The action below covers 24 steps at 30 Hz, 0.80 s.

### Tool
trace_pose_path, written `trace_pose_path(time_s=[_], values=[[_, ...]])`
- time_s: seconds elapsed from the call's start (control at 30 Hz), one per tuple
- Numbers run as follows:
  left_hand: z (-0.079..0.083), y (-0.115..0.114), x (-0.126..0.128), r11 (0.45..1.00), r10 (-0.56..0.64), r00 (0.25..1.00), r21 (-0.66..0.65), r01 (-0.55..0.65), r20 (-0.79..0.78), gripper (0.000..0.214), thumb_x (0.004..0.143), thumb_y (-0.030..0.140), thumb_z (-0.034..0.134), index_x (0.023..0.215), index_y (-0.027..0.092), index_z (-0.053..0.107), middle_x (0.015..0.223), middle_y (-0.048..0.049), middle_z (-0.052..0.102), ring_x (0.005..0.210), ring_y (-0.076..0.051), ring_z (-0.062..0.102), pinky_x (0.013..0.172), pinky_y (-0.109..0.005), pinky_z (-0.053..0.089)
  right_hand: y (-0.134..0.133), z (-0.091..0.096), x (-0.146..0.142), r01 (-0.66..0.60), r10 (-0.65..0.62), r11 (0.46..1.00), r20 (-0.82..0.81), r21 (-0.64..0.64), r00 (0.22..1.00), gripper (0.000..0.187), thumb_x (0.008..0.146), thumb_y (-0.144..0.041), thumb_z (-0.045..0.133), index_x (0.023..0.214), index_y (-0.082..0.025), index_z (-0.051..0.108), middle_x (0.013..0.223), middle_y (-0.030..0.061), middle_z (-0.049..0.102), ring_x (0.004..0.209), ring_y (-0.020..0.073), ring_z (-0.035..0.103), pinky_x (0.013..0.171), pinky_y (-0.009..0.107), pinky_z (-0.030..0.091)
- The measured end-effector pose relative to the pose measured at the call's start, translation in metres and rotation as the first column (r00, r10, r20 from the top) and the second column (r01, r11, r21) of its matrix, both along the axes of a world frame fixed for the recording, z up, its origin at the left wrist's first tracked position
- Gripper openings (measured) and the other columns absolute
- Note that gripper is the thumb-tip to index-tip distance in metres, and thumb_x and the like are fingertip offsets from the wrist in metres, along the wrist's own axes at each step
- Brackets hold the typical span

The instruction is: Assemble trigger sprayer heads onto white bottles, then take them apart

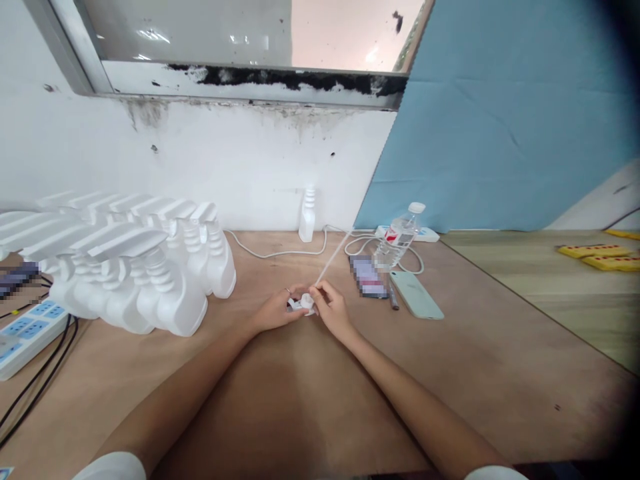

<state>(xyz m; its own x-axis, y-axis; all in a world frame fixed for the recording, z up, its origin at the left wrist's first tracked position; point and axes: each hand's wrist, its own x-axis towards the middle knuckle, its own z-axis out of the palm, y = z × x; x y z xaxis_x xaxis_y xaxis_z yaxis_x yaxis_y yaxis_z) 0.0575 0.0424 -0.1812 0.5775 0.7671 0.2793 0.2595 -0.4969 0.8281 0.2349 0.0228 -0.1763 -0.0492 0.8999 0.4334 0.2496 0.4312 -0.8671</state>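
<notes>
Close together over the middle of the table are my two hands. My left hand (281, 310) has its fingers closed round a small white trigger spray head (307, 301). My right hand (331, 308) pinches the foot of a thin white dip tube (334, 257), right at the spray head. The tube slants up and to the right from there. Fingers partly cover the spray head, so how far the tube sits in it is hidden. Behind the hands, a white bottle (307, 217) without a spray head stands against the wall.
Many white spray bottles (175, 300) stand in rows at the left, near a power strip (33, 333) with black cables. On the right are a clear water bottle (397, 240), a dark phone (369, 277), a marker (394, 299) and a pale green phone (417, 295). A white cable (280, 254) runs along the wall.
</notes>
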Motion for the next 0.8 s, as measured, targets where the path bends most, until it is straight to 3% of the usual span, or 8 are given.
trace_pose_path(time_s=[0.1, 0.2, 0.33, 0.37, 0.43, 0.53, 0.67, 0.8], values=[[0.001, 0.003, -0.001, 0.988, 0.077, 0.996, -0.139, -0.071, 0.039, 0.039, 0.081, 0.04, 0.063, 0.112, 0.018, 0.055, 0.092, -0.0023, 0.065, 0.081, -0.016, 0.061, 0.076, -0.027, 0.047, 0.006, -0.006, 0.006, 0.063, -0.064, 0.998, -0.052, -0.027, 0.997, 0.029, 0.091, -0.045, 0.048, 0.081, -0.02, 0.057, 0.059, -0.0036, 0.048, 0.053, 0.0126, 0.047, 0.053, 0.024, 0.041], [0.004, 0.006, -0.001, 0.956, 0.142, 0.985, -0.27, -0.112, 0.096, 0.035, 0.077, 0.045, 0.066, 0.096, 0.017, 0.056, 0.085, -0.0004, 0.064, 0.077, -0.015, 0.061, 0.072, -0.025, 0.046, 0.014, -0.013, 0.012, 0.136, -0.138, 0.99, -0.084, -0.024, 0.987, 0.026, 0.088, -0.044, 0.054, 0.097, -0.019, 0.058, 0.071, -0.0013, 0.053, 0.061, 0.0138, 0.051, 0.058, 0.026, 0.046], [0.005, 0.013, 0.003, 0.895, 0.288, 0.924, -0.415, -0.166, 0.251, 0.046, 0.066, 0.055, 0.073, 0.082, 0.017, 0.052, 0.074, 0.0019, 0.062, 0.069, -0.014, 0.059, 0.067, -0.025, 0.046, 0.017, -0.02, 0.017, 0.227, -0.231, 0.966, 0.019, 0.126, 0.973, 0.026, 0.085, -0.027, 0.055, 0.11, -0.021, 0.051, 0.093, 0.004, 0.055, 0.077, 0.016, 0.055, 0.07, 0.03, 0.05], [0.005, 0.014, 0.003, 0.884, 0.306, 0.91, -0.437, -0.163, 0.28, 0.048, 0.065, 0.058, 0.073, 0.079, 0.018, 0.05, 0.071, 0.0027, 0.06, 0.065, -0.013, 0.058, 0.064, -0.024, 0.046, 0.016, -0.02, 0.018, 0.186, -0.208, 0.964, 0.1, 0.192, 0.973, 0.027, 0.085, -0.02, 0.053, 0.112, -0.022, 0.051, 0.101, 0.0065, 0.055, 0.082, 0.0169, 0.057, 0.074, 0.032, 0.051], [0.002, 0.017, 0.005, 0.877, 0.311, 0.895, -0.46, -0.14, 0.32, 0.052, 0.066, 0.065, 0.069, 0.076, 0.018, 0.05, 0.067, 0.0026, 0.059, 0.061, -0.012, 0.057, 0.061, -0.024, 0.046, 0.015, -0.019, 0.019, -0.019, -0.096, 0.949, 0.347, 0.315, 0.933, 0.037, 0.083, -0.01, 0.048, 0.117, -0.023, 0.053, 0.121, 0.0106, 0.053, 0.097, 0.02, 0.058, 0.084, 0.038, 0.051], [-0.001, 0.022, 0.008, 0.884, 0.279, 0.894, -0.457, -0.097, 0.351, 0.064, 0.072, 0.08, 0.048, 0.073, 0.016, 0.056, 0.065, -0.0022, 0.062, 0.06, -0.015, 0.059, 0.057, -0.026, 0.046, 0.014, -0.014, 0.019, -0.289, -0.024, 0.879, 0.641, 0.379, 0.768, 0.051, 0.082, -0.004, 0.046, 0.128, -0.026, 0.05, 0.135, 0.0111, 0.049, 0.117, 0.0251, 0.052, 0.096, 0.046, 0.047], [-0.005, 0.044, 0.02, 0.891, 0.358, 0.834, -0.421, -0.171, 0.42, 0.076, 0.078, 0.083, 0.026, 0.068, 0.015, 0.057, 0.062, -0.0092, 0.063, 0.054, -0.017, 0.06, 0.051, -0.029, 0.046, 0.012, -0.01, 0.017, -0.213, -0.11, 0.875, 0.607, 0.436, 0.787, 0.054, 0.082, -0.008, 0.051, 0.133, -0.025, 0.046, 0.131, 0.0119, 0.052, 0.118, 0.0258, 0.053, 0.097, 0.044, 0.047], [-0.006, 0.093, 0.044, 0.857, 0.51, 0.715, -0.352, -0.376, 0.478, 0.058, 0.085, 0.07, 0.034, 0.082, 0.015, 0.054, 0.079, -0.0114, 0.066, 0.062, -0.016, 0.062, 0.052, -0.027, 0.048, 0.008, -0.009, 0.014, -0.141, -0.154, 0.867, 0.527, 0.479, 0.836, 0.054, 0.075, -0.007, 0.054, 0.126, -0.025, 0.051, 0.123, 0.0111, 0.055, 0.11, 0.0252, 0.056, 0.094, 0.042, 0.049]])
